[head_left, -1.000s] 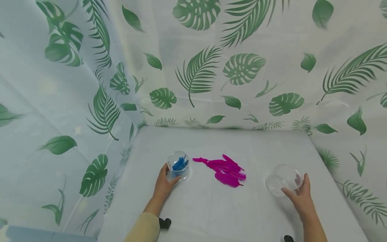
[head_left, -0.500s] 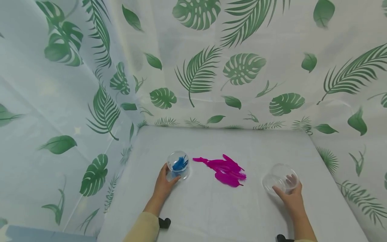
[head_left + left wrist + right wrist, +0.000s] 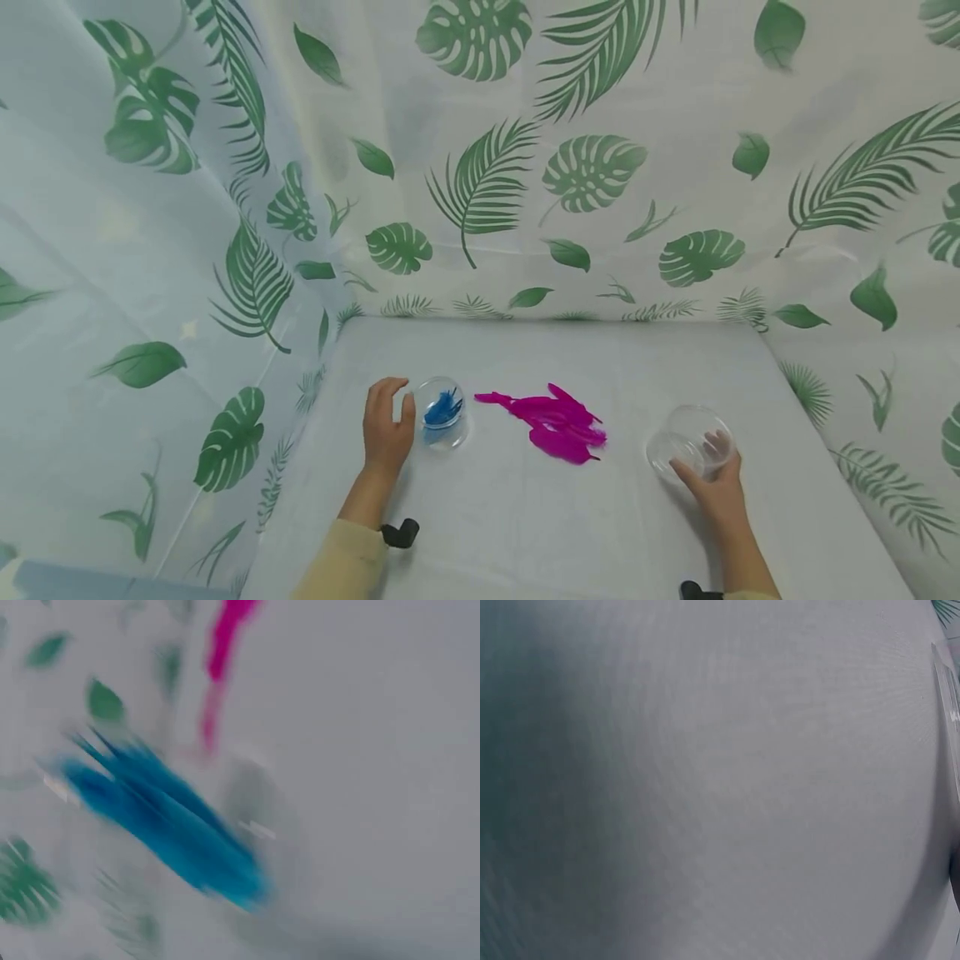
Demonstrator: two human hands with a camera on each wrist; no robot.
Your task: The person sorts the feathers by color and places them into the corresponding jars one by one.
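In the head view a clear plastic cup (image 3: 442, 440) with blue feathers (image 3: 442, 408) inside stands at the left of the white table. Just left of this cup is my left hand (image 3: 388, 429), apart from it, fingers loosely bent around nothing. Blurred blue feathers (image 3: 165, 817) fill much of the left wrist view. My right hand (image 3: 716, 487) grips a second clear cup (image 3: 675, 442), tilted, its fingers visible through the plastic. Only a sliver of that cup (image 3: 946, 697) enters the right wrist view. Magenta feathers (image 3: 558, 425) lie in a pile between the cups.
A white cloth covers the table (image 3: 525, 517). Behind it and to the sides hangs a white curtain (image 3: 510, 275) printed with green leaves. Dark wrist mounts (image 3: 401, 533) sit on both forearms.
My left hand has let go of the cup with blue feathers and moved left. The right hand has shifted the other cup a little to the left.
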